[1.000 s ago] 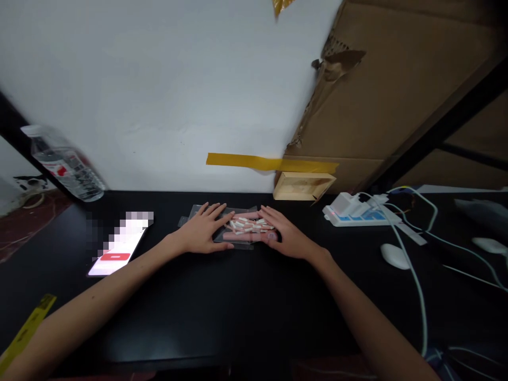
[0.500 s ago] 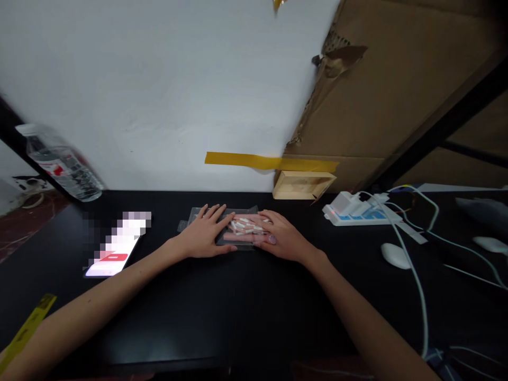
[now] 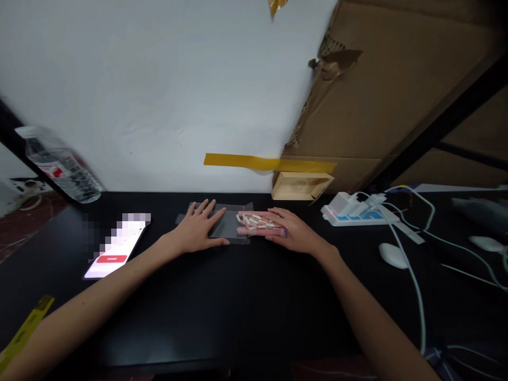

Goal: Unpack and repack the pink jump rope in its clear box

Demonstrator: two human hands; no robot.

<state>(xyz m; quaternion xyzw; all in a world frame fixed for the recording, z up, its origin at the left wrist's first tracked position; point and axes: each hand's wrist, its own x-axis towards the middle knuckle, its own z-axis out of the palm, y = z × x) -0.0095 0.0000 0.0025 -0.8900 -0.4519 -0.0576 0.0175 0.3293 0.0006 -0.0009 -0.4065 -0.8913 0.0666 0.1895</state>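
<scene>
Two big surfaces fill the back of your view, a pale wall (image 3: 159, 79) and a torn cardboard sheet (image 3: 377, 95), with your black table (image 3: 198, 301) running along below. Next size down it's your hands, both low on the table. Left hand (image 3: 197, 231) is wide open, fingers fanned, resting on the left part of a clear case (image 3: 228, 222) and not gripping it, far as I can see. Right hand (image 3: 293, 233) is partly closed, fingers and thumb either side of the right end of a pink tray (image 3: 260, 232), so looks like you've got hold of it. That tray sits mid-table between your hands, its left end right at the case's open-looking right end. Can't tell if they overlap. White sticks (image 3: 254, 219) are bunched along it.

Tips, just my take: press the left palm flat so the case can't skid, pull with the right in a straight line, low and level, and don't squeeze hard, or those sticks could spill.

Labels, biggest down: yellow strip (image 3: 27, 324) by your left forearm has dark print, too blurry to read. Bottle (image 3: 61, 166) has a red-and-white label, no brand I can make out. Phone (image 3: 115, 256) shows a red button, tiny text unreadable, part of the screen pixelated.
</scene>
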